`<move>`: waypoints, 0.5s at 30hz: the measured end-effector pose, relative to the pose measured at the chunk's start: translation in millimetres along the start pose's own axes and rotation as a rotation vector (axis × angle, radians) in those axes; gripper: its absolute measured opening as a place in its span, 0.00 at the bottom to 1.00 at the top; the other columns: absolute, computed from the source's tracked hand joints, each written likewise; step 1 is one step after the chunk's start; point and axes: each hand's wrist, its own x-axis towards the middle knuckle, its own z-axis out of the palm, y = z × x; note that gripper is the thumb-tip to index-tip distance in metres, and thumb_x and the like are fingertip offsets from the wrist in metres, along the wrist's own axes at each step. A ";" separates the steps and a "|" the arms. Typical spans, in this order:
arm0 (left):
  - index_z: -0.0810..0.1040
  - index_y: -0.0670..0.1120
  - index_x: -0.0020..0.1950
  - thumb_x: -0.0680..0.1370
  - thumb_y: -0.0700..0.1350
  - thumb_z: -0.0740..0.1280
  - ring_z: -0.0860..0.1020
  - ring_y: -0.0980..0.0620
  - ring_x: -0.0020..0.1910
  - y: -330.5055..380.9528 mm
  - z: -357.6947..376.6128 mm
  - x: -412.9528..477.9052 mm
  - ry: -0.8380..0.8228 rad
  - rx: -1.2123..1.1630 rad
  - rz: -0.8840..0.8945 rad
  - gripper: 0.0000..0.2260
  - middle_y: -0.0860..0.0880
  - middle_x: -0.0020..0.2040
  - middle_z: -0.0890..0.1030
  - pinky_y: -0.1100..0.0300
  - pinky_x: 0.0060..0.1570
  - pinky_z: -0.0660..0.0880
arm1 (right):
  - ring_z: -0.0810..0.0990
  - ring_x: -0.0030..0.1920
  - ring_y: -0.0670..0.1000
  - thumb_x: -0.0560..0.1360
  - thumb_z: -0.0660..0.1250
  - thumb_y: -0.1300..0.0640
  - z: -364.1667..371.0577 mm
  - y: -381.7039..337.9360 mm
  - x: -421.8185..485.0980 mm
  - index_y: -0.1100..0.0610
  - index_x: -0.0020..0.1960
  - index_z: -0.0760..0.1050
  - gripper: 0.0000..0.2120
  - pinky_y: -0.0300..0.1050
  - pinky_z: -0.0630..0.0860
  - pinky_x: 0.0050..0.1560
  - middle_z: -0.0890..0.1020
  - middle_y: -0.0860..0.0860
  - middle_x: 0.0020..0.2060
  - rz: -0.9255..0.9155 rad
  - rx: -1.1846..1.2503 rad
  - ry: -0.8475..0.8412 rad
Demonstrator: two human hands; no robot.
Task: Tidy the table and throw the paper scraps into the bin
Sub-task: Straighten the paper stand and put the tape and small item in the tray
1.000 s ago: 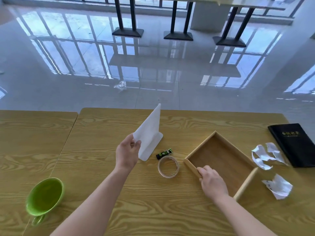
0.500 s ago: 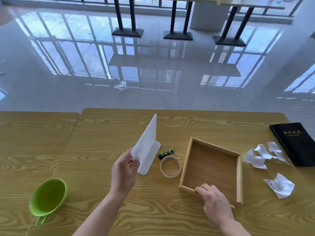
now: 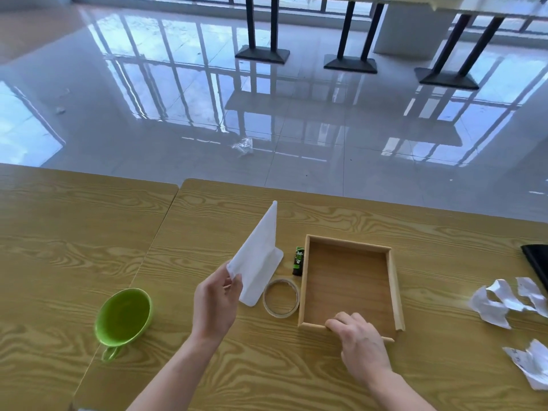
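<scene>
My left hand point(image 3: 215, 304) pinches the near corner of a folded white sheet point(image 3: 258, 256), whose far tip points up above the wooden table point(image 3: 207, 375). My right hand point(image 3: 360, 344) grips the near rim of an empty wooden tray point(image 3: 393, 280), which lies square to me. Crumpled paper scraps point(image 3: 504, 301) lie to the tray's right, with another scrap point(image 3: 530, 363) nearer me at the right edge. No bin is in view.
A clear tape roll point(image 3: 280, 298) and a small green and black tube point(image 3: 298, 261) lie against the tray's left side. A green cup point(image 3: 123, 317) stands at the left. A black booklet point(image 3: 536, 262) shows at the far right. A plastic scrap point(image 3: 243, 146) lies on the shiny floor.
My right hand has turned the tray from a diagonal to square with the table edge and pulled it toward the tape and tube. The left hand still holds the sheet upright.
</scene>
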 end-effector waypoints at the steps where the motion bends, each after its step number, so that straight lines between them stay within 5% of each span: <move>1: 0.82 0.45 0.53 0.76 0.36 0.69 0.80 0.64 0.40 -2.5 -3.5 0.4 0.009 0.004 -0.014 0.08 0.57 0.36 0.82 0.76 0.36 0.69 | 0.72 0.50 0.49 0.71 0.55 0.72 -0.1 -4.1 3.3 0.44 0.61 0.77 0.30 0.43 0.70 0.46 0.78 0.39 0.55 -0.016 -0.003 -0.001; 15: 0.81 0.43 0.51 0.78 0.40 0.68 0.82 0.55 0.41 -37.6 -48.0 23.4 0.145 0.059 -0.141 0.04 0.51 0.39 0.84 0.68 0.34 0.70 | 0.73 0.48 0.50 0.71 0.56 0.72 -3.9 -63.8 56.4 0.45 0.56 0.79 0.26 0.45 0.72 0.43 0.79 0.41 0.50 -0.159 -0.051 -0.013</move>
